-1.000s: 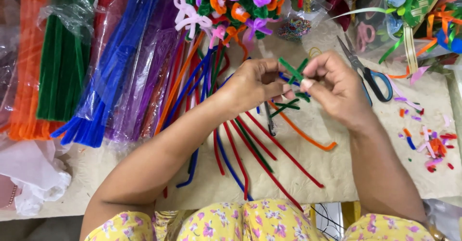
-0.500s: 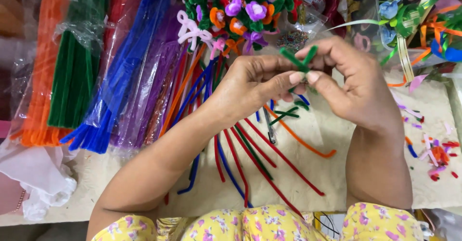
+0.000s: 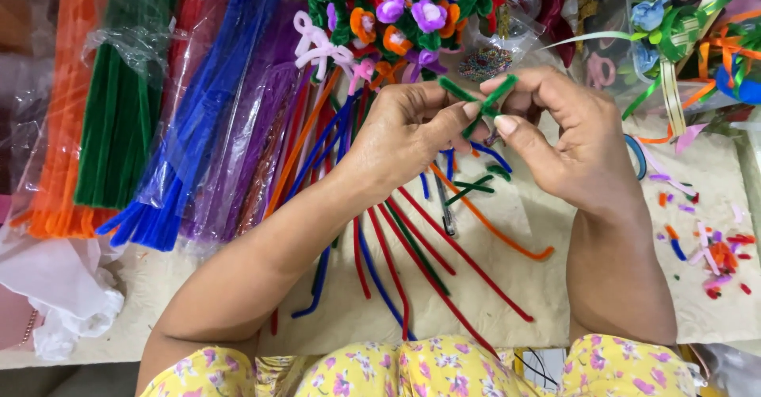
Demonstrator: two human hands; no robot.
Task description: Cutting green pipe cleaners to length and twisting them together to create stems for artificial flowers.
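Head view: I found a short green stem [image 3: 479, 100] pinched between both hands, held above the table [image 3: 507, 302] and just in front of the flower bunch [image 3: 396, 13]. Its two ends crossed in an X above the fingertips. The left hand [image 3: 404, 131] was closed on the stem, thumb and forefinger gripping it from the left side. The right hand [image 3: 575, 139] was closed on the same stem from the right, thumb tip pressed near the crossing, the other fingers curled.

Beneath the hands, I noted a loose green piece [image 3: 476, 185] lying on the table, near an orange stem [image 3: 495, 230] that curved off to the right. Red stems [image 3: 468, 262] and blue stems [image 3: 376, 274] fanned out on the table between the forearms, toward the person's lap. A thin dark tool [image 3: 445, 207] lay among them; I could not tell what kind.

To the left, I recorded bagged bundles side by side: blue [image 3: 190, 143], green [image 3: 119, 120], orange [image 3: 67, 120] and purple [image 3: 254, 135]. White plastic [image 3: 59, 294] sat crumpled at the near left edge. To the right, coloured scraps [image 3: 709, 246] were scattered on the table, and ribbon work [image 3: 690, 40] filled the far right corner. Both forearms rested low, the yellow floral garment [image 3: 420, 369] at the frame's bottom edge.
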